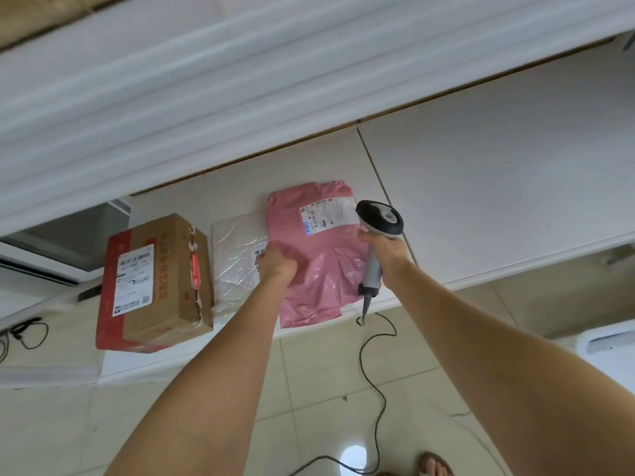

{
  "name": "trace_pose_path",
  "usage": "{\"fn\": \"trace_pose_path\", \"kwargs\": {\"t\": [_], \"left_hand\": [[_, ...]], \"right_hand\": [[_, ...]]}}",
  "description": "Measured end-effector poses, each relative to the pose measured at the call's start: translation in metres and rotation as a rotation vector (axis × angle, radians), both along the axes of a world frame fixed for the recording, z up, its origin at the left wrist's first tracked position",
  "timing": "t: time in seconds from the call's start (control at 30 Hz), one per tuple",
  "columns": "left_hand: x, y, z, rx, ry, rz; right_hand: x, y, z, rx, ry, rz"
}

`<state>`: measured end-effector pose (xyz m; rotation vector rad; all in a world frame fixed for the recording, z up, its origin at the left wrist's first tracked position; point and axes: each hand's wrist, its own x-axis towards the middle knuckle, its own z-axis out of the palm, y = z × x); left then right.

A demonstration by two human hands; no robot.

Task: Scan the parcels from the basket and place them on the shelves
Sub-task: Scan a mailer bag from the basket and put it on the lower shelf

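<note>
A pink plastic mailer parcel (321, 255) lies flat on a white shelf (481, 187), its white shipping label (328, 214) facing up. My left hand (276, 261) presses on the mailer's left edge with fingers curled. My right hand (386, 250) grips the grey handle of a black-headed barcode scanner (379, 218), whose head hovers at the label's right end. A clear-white plastic parcel (237, 259) lies partly under the pink one. A brown and red cardboard box (154, 280) with a label stands at the shelf's left end. The basket is out of view.
Another white shelf edge (206, 97) runs above, blurred. The scanner's black cable (374, 372) hangs to the tiled floor (309, 424). More cables (24, 333) hang at the left. A sandalled foot (434, 465) shows at the bottom. A white appliance (608, 341) sits at the right.
</note>
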<state>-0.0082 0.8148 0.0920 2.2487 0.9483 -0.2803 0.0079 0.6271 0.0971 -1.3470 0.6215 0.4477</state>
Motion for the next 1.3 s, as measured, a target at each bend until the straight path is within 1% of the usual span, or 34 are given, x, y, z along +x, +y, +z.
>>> {"fn": "trace_pose_path", "kwargs": {"t": [0.07, 0.13, 0.27, 0.37, 0.5, 0.63, 0.8, 0.93, 1.03, 1.2, 1.3], "left_hand": [[0.004, -0.01, 0.017, 0.1, 0.023, -0.082], [0.007, -0.025, 0.034, 0.141, 0.049, -0.165], [0.006, -0.067, 0.07, 0.092, 0.101, -0.291], [0.003, -0.11, 0.094, 0.089, 0.108, -0.439], [-0.01, -0.184, 0.123, 0.045, 0.147, -0.583], [-0.031, -0.263, 0.146, -0.013, 0.145, -0.726], [-0.062, -0.365, 0.163, -0.065, 0.129, -0.911], [-0.088, -0.442, 0.167, -0.062, 0.132, -1.034], [-0.112, -0.498, 0.161, -0.063, 0.153, -1.075], [-0.152, -0.587, 0.141, -0.069, 0.186, -1.111], [-0.172, -0.634, 0.125, -0.105, 0.214, -1.111]], "right_hand": [[-0.006, -0.008, 0.013, 0.019, 0.006, -0.039], [-0.014, -0.019, 0.031, 0.051, 0.028, -0.059], [-0.036, -0.05, 0.072, 0.204, 0.043, -0.174], [-0.058, -0.081, 0.102, 0.278, 0.048, -0.265], [-0.091, -0.134, 0.133, 0.269, 0.055, -0.443], [-0.127, -0.194, 0.15, 0.234, 0.069, -0.631], [-0.174, -0.274, 0.154, 0.183, 0.061, -0.786], [-0.212, -0.339, 0.15, 0.179, 0.029, -0.874], [-0.242, -0.39, 0.142, 0.2, 0.021, -0.925], [-0.286, -0.473, 0.123, 0.215, 0.068, -0.97], [-0.308, -0.518, 0.113, 0.243, 0.1, -1.011]]}}
